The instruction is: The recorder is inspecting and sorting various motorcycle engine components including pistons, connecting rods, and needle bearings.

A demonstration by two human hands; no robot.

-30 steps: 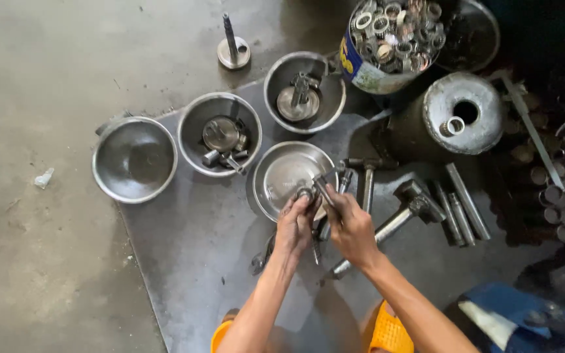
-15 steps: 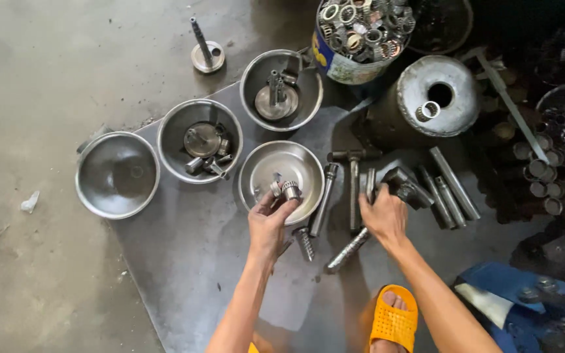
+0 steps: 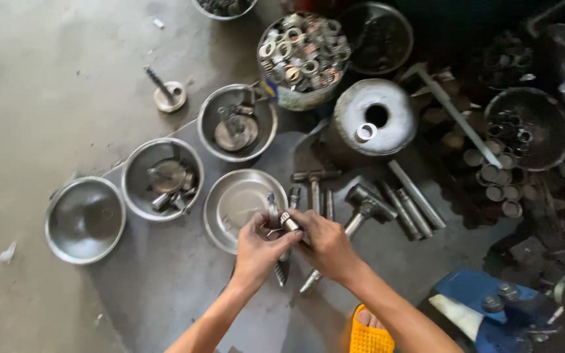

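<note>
A small metal part [image 3: 287, 221] is sitting between both hands, just over the near rim of a shallow steel bowl [image 3: 238, 204]. The left hand [image 3: 259, 252] is pinching it with curled fingers; the right hand [image 3: 325, 242] is gripping it from the other side. Just beyond the right hand, hammers [image 3: 361, 204] and rods [image 3: 408, 202] are lying on a dark mat [image 3: 165, 281]. Further left, two more bowls [image 3: 86, 219] are standing side by side, and a can of rings [image 3: 303, 59] is standing well beyond.

Steel bowls [image 3: 85, 221]; can of rings [image 3: 303, 57]; hammer [image 3: 315, 183]; orange sandal [image 3: 369, 335].
</note>
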